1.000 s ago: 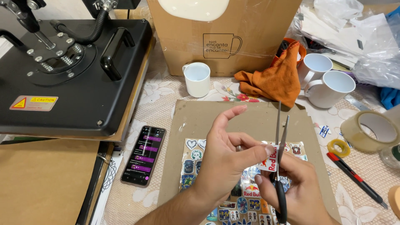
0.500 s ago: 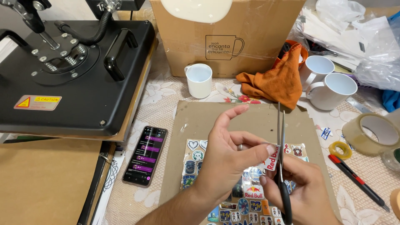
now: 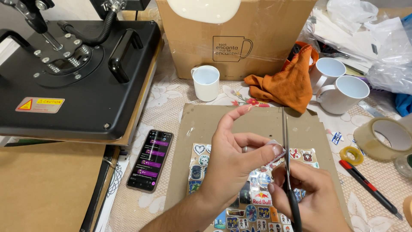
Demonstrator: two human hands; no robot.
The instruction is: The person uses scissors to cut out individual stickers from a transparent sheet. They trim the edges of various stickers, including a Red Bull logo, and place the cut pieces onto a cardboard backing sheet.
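My left hand (image 3: 234, 161) pinches a small red and white sticker cut-out (image 3: 275, 155) between thumb and fingers, index finger raised. My right hand (image 3: 311, 195) grips black-handled scissors (image 3: 286, 146), blades closed and pointing away from me, right against the cut-out. Both hands hover over a sticker sheet (image 3: 253, 202) with several colourful designs, lying on a brown cardboard sheet (image 3: 206, 129).
A black heat press (image 3: 73, 73) fills the left. A phone (image 3: 150, 160) lies beside the cardboard. White mugs (image 3: 206, 82) (image 3: 343, 94), an orange cloth (image 3: 287, 83), a cardboard box (image 3: 231, 38), tape rolls (image 3: 384, 137) (image 3: 352, 154) and a red-black pen (image 3: 369, 193) surround the work.
The scissor blades, open a second ago, have shut on the cut-out. My left hand turned the piece slightly; the hands stayed over the sticker sheet.
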